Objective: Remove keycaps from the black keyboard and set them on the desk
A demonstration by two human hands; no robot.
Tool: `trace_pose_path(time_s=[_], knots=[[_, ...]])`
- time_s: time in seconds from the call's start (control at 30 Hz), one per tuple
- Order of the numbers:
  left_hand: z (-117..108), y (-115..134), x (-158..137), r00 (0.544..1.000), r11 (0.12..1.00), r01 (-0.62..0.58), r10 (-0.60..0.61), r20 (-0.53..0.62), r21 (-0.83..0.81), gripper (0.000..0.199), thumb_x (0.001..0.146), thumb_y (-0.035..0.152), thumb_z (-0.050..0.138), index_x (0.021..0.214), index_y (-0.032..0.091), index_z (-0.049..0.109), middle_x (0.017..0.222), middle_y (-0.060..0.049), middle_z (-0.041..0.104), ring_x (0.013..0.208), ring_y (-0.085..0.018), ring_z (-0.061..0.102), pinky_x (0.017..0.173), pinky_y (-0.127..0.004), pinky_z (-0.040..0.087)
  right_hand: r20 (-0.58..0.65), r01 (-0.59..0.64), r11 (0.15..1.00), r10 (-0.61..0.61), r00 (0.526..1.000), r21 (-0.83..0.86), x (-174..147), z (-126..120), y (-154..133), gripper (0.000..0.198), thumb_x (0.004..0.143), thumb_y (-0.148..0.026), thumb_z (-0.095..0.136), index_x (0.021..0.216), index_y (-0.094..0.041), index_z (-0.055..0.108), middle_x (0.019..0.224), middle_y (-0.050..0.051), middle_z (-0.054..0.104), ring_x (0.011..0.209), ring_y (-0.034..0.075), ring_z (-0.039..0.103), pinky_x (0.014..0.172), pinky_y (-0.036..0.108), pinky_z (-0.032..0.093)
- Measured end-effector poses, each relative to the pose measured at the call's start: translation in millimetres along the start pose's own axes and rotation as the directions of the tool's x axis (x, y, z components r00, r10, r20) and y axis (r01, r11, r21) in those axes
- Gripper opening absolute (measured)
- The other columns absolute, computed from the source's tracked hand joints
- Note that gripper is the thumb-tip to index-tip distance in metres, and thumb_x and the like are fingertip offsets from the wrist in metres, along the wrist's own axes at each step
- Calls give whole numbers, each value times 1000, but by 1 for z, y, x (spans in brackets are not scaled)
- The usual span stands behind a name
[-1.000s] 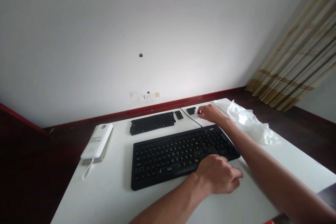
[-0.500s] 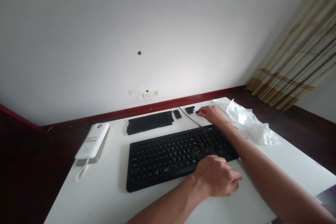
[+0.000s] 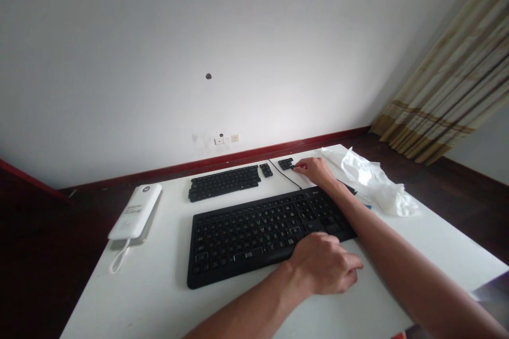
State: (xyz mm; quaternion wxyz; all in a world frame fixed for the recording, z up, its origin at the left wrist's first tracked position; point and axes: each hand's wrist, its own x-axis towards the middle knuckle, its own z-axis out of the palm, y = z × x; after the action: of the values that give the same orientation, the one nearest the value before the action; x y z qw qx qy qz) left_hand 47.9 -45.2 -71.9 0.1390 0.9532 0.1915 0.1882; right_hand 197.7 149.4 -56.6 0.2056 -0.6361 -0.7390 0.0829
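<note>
Filling the lower view: a white rectangular table (image 3: 159, 296), set close to a pale wall.

At its middle, lying flat: a black full-size computer keyboard (image 3: 246, 235), with a thin black cable (image 3: 284, 175) running off toward the far edge.

Resting at the keyboard's near right corner: the left hand (image 3: 324, 265), palm down, fingers half curled and loose, nothing visible in its hold, steadying the board.

On the far right of the table, clear of both arms: a crumpled white plastic sheet (image 3: 374, 183).

At the far left edge: a white oblong power bank (image 3: 135, 211) with a looped cord.

Behind the keyboard, laid out in ordered rows: a long block of loose black keycaps (image 3: 225, 182), then a small group of keycaps (image 3: 266, 170) just beside it.

Reaching across the keyboard to the far side: the right hand (image 3: 316, 170), fingertips drawn together and touching a further little cluster of black keycaps (image 3: 285, 163). Cannot tell whether pinching one cap or only pressing it.

Risks, as judged from here:
- Scattering the cluster with a sideways nudge of the fingertips, losing the laid-out order.
- Dragging the right forearm over the keyboard and shifting it.
- Snagging the cable with the wrist and sweeping caps off the far edge.
</note>
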Motion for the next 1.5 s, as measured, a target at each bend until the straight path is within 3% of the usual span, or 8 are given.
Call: trace_pose_path(time_s=[0.43, 1.5], knots=[[2, -1, 0, 1000, 999, -16, 16, -13, 29, 17, 95, 32, 62, 101, 24, 76, 82, -1, 75, 81, -19, 70, 77, -32, 52, -11, 6, 1000, -6, 1000, 27, 1, 3, 0, 21, 88, -40, 71, 96, -25, 84, 86, 4, 80, 83, 23, 73, 78, 31, 53], [2, -1, 0, 999, 999, -24, 25, -35, 35, 16, 94, 29, 62, 99, 24, 76, 82, 0, 76, 79, -20, 69, 75, -32, 51, -20, -11, 999, 12, 1000, 33, 3, 4, -1, 22, 87, -42, 73, 95, -26, 84, 85, 4, 79, 81, 22, 71, 74, 31, 50]])
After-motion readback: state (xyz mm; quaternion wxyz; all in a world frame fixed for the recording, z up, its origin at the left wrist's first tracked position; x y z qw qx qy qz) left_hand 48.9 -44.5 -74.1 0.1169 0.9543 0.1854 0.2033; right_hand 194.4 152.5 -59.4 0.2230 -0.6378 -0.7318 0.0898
